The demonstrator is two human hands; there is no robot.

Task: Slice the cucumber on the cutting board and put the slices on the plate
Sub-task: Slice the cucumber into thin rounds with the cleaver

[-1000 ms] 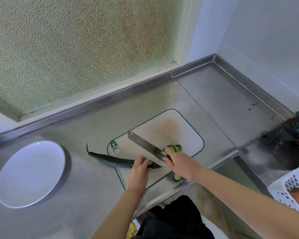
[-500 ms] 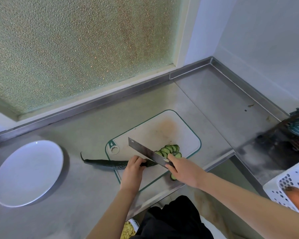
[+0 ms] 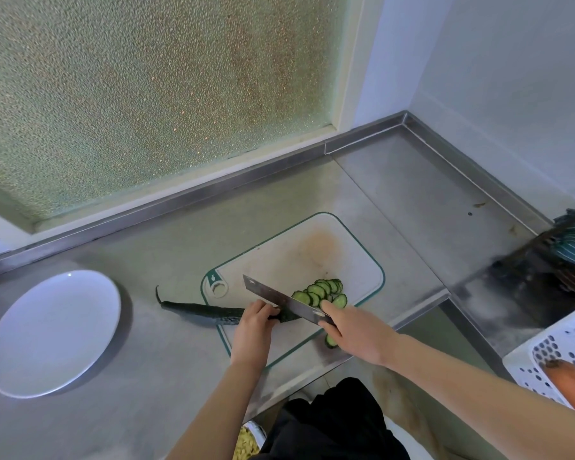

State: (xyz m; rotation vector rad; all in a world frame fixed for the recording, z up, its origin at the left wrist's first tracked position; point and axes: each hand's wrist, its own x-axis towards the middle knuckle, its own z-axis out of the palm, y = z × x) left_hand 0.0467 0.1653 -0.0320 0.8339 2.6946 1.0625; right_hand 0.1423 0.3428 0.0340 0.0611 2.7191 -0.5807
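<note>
Slicing steadily, we are bringing the knife down through the cucumber on the cutting board. Our right hand is gripping the handle, with its fingers curled round it and the forefinger reaching forward onto the side of the blade. Our left hand is pressing the cucumber down just beside the blade, its fingers bent over the dark skin.

The cucumber is lying across the board's left edge. Its cut end is sitting under the knife and its thin tail is pointing out over the steel counter towards the plate.

The slices beyond the blade are now showing as a longer overlapping row than a second ago, when only a small cluster was visible. We are judging from this that the cutting is going well, though a good length of cucumber is still waiting to be cut.

One stray slice is lying at the board's near edge, partly hidden by our right wrist, and it could slip off the counter. The plate is sitting well apart to the left and is holding no slices, so the transfer is not yet begun.
</note>
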